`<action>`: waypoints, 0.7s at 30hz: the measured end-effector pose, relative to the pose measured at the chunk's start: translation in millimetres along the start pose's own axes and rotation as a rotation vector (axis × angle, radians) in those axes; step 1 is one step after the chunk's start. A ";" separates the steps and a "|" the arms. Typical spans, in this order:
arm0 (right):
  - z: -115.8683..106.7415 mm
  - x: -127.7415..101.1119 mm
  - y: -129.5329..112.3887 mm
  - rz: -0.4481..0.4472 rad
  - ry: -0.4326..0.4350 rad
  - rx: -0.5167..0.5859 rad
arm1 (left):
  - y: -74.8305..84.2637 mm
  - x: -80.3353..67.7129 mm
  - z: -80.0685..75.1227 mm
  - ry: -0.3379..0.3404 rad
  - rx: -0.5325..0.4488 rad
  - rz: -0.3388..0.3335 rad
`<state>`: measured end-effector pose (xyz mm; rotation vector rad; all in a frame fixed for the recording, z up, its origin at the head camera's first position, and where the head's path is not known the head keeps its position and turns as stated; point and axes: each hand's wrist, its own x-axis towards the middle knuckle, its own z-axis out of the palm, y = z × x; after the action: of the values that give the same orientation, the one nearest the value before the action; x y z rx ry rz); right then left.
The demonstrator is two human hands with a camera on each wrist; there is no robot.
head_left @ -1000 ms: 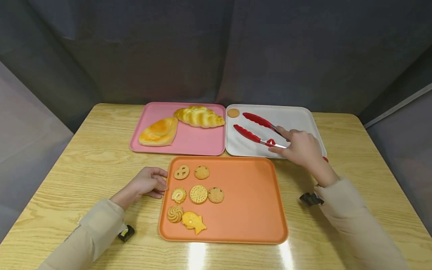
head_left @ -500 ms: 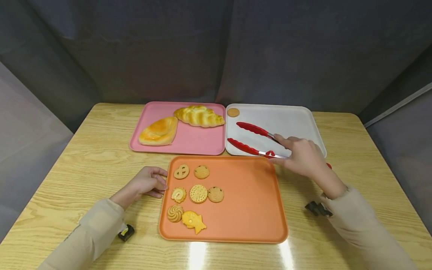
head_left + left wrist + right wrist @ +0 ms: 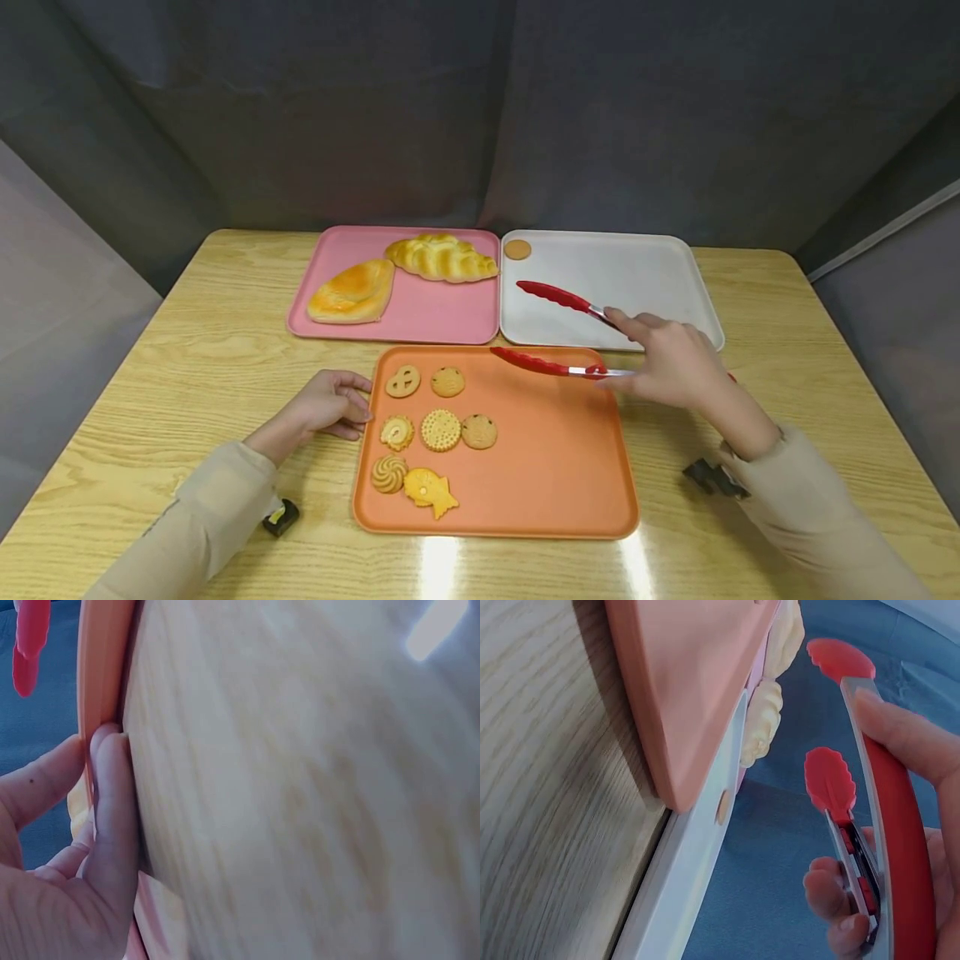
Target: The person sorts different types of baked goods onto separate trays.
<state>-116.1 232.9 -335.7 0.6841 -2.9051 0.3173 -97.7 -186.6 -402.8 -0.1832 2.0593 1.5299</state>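
My right hand (image 3: pixel 675 365) grips a pair of red-tipped tongs (image 3: pixel 900 832), thumb on one arm and fingers on the other. Their tips are spread apart with nothing between them, one over the white tray (image 3: pixel 637 267), the other over the back rim of the orange tray (image 3: pixel 555 467). At that tray's left edge, my left hand (image 3: pixel 324 408) pinches the rim between thumb and fingers, as the left wrist view shows. On the orange tray lie several cookies, among them a pretzel-shaped cookie (image 3: pixel 402 381), a swirl cookie (image 3: pixel 389 474) and a fish-shaped cookie (image 3: pixel 431 492).
A small round cookie (image 3: pixel 517 250) lies in the white tray's back left corner. Beside it, a pink tray (image 3: pixel 442 321) holds a braided bread (image 3: pixel 442 258) and a smooth bread (image 3: pixel 352 292). A dark curtain (image 3: pixel 480 117) hangs behind the wooden table (image 3: pixel 225 350).
My right hand has drawn the tongs toward me, from over the white tray to partly over the orange tray. Their tips have spread wider. My left hand stays at the orange tray's edge.
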 end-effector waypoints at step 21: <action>-2.0 -21.5 -10.5 -0.110 -0.068 0.019 | -1.1 0.0 -0.9 -0.012 0.003 0.007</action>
<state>-92.1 233.3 -335.9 0.8702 -2.9164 0.3146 -97.6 -187.8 -403.5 -0.1651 2.0547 1.5287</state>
